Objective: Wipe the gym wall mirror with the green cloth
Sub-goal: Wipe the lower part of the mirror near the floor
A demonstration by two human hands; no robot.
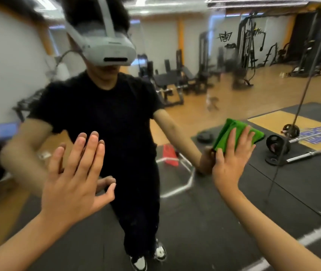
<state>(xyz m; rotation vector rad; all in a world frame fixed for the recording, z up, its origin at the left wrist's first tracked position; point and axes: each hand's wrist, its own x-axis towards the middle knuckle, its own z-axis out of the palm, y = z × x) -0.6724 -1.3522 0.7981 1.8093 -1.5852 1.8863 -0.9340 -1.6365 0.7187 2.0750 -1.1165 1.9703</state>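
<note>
The green cloth (236, 132), folded and probably soft, light and limp, is being pressed flat against the mirror (234, 85) by the right grip (232, 163), fingers spread straight; it is best being pinned under the palm. The left grip (73, 173) is being held spread at the glass.

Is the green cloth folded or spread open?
Folded: the cloth shows stacked layers above the right hand pressing it to the mirror.
</note>
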